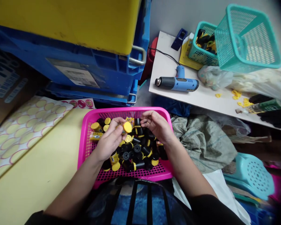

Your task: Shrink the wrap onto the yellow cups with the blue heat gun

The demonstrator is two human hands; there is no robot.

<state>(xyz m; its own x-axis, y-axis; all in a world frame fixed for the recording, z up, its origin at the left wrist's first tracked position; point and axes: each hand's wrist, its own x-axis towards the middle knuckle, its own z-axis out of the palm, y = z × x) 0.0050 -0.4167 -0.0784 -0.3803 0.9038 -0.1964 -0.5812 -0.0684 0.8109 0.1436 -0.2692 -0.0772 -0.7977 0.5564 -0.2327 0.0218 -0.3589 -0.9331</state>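
Observation:
My left hand (111,137) is closed around a small canister with a yellow cap (127,127), held above a pink basket (125,110). Facing it, my right hand (156,124) hovers over the basket's right side, fingers loosely curled and apart, with nothing visible in them. Beneath both hands lie several black canisters (145,151) with yellow caps. A few, like the labelled canister (96,136) at the left, wear a yellow printed wrap. Between my hands a yellow printed label (130,121) shows; what it belongs to is partly hidden.
Blue crates (89,68) are stacked ahead. Left lies a sheet of round stickers (30,122) on a pale yellow surface (44,156). On the white table (161,59) rest a blue heat gun (178,83) and turquoise baskets (234,37). A grey-green sack (201,137) lies right.

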